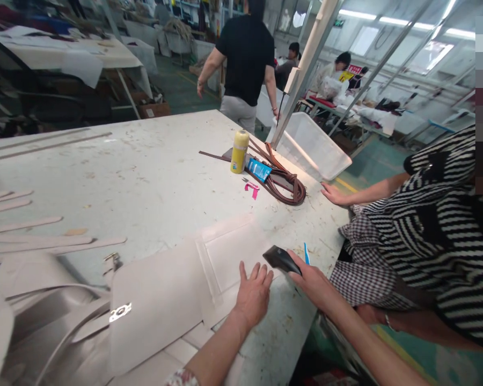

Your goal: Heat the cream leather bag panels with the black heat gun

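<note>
My left hand (254, 294) lies with its fingers spread on a pale beige leather-like bag panel (156, 300). The panel carries a stitched rectangular pocket outline (233, 252) and a metal lock plate (121, 312) near its left end. In my right hand (312, 284) is a black hand-held tool shaped like a hair clipper (280, 259). The tool's wide head points left, at the panel's right edge; whether it touches the panel I cannot tell. Just beyond my right fingers lies a thin blue strip (306, 253).
Several beige straps (44, 241) and more bag parts (44, 311) lie at the left. Across the worktable (153, 177) are a yellow bottle (240, 153), coiled brown cords (285, 185) and pink snips (251, 187). A person in stripes (446, 225) leans a hand on the right edge.
</note>
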`<state>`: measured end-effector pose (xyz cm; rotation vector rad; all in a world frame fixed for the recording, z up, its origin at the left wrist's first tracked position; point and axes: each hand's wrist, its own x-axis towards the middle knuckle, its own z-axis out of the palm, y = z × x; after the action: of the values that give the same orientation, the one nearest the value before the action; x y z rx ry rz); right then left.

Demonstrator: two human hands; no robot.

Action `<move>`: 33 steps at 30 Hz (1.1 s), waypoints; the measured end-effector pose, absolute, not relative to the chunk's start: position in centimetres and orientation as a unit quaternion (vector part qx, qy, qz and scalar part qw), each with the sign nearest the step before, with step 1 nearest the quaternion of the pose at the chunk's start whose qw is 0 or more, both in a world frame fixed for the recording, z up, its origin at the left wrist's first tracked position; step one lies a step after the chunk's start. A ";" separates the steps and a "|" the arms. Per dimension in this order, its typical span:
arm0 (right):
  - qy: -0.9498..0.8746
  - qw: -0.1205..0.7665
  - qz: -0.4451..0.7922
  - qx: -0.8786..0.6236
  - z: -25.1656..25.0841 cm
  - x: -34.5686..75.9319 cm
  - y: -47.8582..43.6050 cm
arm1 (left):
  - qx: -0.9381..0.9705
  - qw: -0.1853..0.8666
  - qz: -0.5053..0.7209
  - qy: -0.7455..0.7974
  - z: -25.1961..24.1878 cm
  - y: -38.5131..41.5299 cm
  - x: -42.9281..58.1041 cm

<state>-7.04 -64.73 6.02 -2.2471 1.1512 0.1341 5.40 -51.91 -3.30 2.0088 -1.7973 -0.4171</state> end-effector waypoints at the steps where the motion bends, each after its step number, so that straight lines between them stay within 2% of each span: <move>1: 0.437 0.302 0.046 -0.846 5.8 -6.6 -65.0 | 0.722 0.209 -0.152 -0.642 -3.3 -51.9 5.4; 6: 0.487 0.322 -0.068 -0.809 4.6 -6.9 -66.3 | 0.721 0.236 -0.159 -0.631 -3.3 -52.6 5.5; 9: 0.510 0.342 -0.096 -0.783 4.2 -8.7 -66.9 | 0.746 0.226 -0.149 -0.608 -3.2 -53.8 5.6; 15: 0.484 0.387 -0.075 -0.781 4.1 -9.4 -67.2 | 0.746 0.201 -0.135 -0.620 -3.4 -53.9 4.2; 23: 0.443 0.334 0.019 -0.832 5.3 -2.8 -67.8 | 0.720 0.233 -0.191 -0.625 -3.5 -52.5 3.0; 29: 0.423 0.333 0.009 -0.843 5.0 1.8 -69.7 | 0.708 0.241 -0.225 -0.625 -4.1 -52.4 3.3; 33: 0.401 0.342 0.027 -0.849 5.5 0.2 -69.6 | 0.707 0.251 -0.215 -0.625 -4.7 -52.1 3.3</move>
<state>0.17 -69.63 5.49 -2.2087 1.0436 0.0704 3.31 -52.10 -4.72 1.9249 -1.6999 -0.5841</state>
